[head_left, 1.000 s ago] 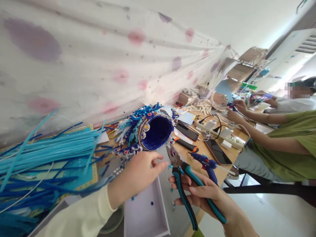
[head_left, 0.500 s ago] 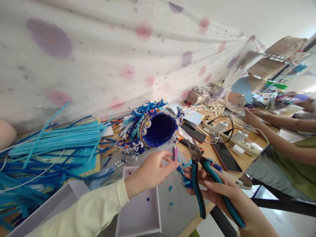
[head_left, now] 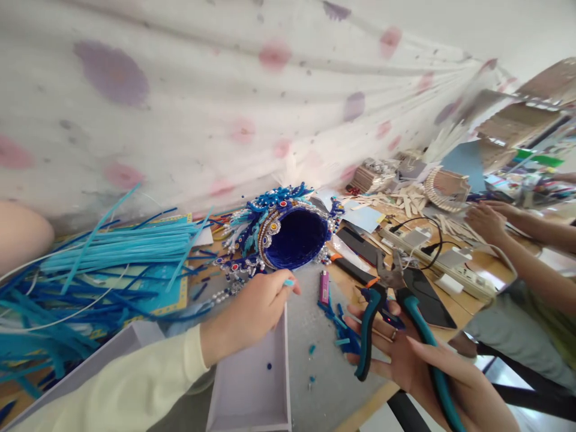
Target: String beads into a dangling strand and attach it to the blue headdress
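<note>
Pliers (head_left: 396,312) handles now spread in right hand (head_left: 418,366).

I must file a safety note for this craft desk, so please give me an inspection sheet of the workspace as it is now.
Surface: wooden table, a grey mat on it before the person.
Job's things: pliers with teal handles; small blue bit; beaded blue headdress lying on its side.
Clutter: blue strips, white tray, cut blue scraps, pink lighter, phone, wooden sticks.
Fingers: left hand pinches the blue bit; right hand holds the pliers, handles spread.
Cables: black cable into a power strip.
Surroundings: spotted cloth behind; another person's arm at the table.
</note>
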### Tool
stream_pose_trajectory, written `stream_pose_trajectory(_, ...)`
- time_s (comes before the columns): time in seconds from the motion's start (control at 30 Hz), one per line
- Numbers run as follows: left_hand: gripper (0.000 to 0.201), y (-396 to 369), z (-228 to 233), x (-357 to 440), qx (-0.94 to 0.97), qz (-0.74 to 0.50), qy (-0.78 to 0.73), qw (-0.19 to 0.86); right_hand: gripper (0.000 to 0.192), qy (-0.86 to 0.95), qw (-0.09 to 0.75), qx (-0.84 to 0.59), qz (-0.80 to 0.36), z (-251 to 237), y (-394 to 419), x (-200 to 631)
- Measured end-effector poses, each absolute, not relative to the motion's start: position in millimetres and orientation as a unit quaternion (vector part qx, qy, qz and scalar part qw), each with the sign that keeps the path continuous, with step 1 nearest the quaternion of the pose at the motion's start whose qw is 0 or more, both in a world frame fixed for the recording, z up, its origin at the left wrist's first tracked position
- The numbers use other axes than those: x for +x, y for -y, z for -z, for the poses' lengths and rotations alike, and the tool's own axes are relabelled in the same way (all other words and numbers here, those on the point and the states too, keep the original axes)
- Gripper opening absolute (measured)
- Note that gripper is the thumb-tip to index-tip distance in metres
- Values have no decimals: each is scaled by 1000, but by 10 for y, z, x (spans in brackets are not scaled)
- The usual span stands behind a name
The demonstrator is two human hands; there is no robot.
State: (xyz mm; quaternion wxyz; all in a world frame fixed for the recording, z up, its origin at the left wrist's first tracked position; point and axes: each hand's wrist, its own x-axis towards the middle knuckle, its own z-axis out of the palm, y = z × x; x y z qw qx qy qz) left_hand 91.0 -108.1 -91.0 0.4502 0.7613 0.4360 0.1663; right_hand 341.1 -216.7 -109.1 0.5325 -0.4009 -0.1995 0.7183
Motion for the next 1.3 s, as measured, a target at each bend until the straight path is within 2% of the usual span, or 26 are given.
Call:
stream_pose_trajectory(0.07, 34, 1084, 956, 952, 789, -139, -465, 377, 25, 203, 535, -382, -726, 1067, 2174, 3434)
stream_pose_trajectory(0.17, 57, 1101, 988, 1020, 848, -87, -414, 320, 28, 227, 523, -388, -724, 1017, 2177, 3407)
stream_pose_trajectory(0.2, 57, 1095, 970, 1008, 864, -79, -392, 304, 27, 242, 513, -395, -723, 1002, 2177, 3387)
stream_pose_trajectory(0.3, 33, 998, 829, 808, 877, -98, -387, 268, 25, 305, 488, -451, -682, 996, 2177, 3317)
stream_pose_trajectory(0.4, 21, 836, 649, 440, 831, -169, -443, 292, 27, 433, 440, -587, -524, 1063, 2147, 3243)
stream_pose_trajectory(0.47, 22, 763, 575, 204, 799, -207, -471, 312, 29, 561, 362, -650, -364, 1131, 2089, 3189)
stream_pose_trajectory(0.6, 25, 751, 577, -33, 782, -206, -493, 321, 24, 754, 206, -616, -101, 1242, 1914, 3059)
stream_pose_trajectory(0.7, 25, 778, 636, -58, 800, -200, -473, 312, 26, 782, 168, -599, -29, 1257, 1827, 2962)
stream_pose_trajectory(0.77, 24, 793, 668, -69, 801, -212, -464, 312, 25, 771, 180, -605, -85, 1227, 1815, 2920)
stream_pose_trajectory(0.87, 25, 854, 683, -58, 773, -211, -483, 352, 14, 674, 253, -620, -312, 1130, 1837, 2893)
stream_pose_trajectory(0.93, 33, 953, 681, 32, 726, -174, -491, 449, 14, 572, 315, -570, -500, 1056, 1850, 2869)
stream_pose_trajectory(1.0, 46, 1099, 687, 217, 653, -134, -461, 586, 22, 478, 358, -460, -657, 1002, 1848, 2819)
stream_pose_trajectory(1.07, 49, 1264, 718, 465, 593, -159, -390, 686, 27, 417, 374, -374, -739, 980, 1842, 2740)
stream_pose_trajectory(1.13, 38, 1404, 775, 708, 533, -218, -329, 749, 32, 399, 368, -369, -754, 987, 1851, 2655)
stream_pose_trajectory(1.2, 33, 1492, 847, 882, 486, -301, -338, 748, 40, 412, 355, -424, -724, 1009, 1887, 2584)
stream_pose_trajectory(1.3, 30, 1521, 947, 994, 475, -353, -391, 705, 48, 528, 347, -557, -539, 1055, 1963, 2524)
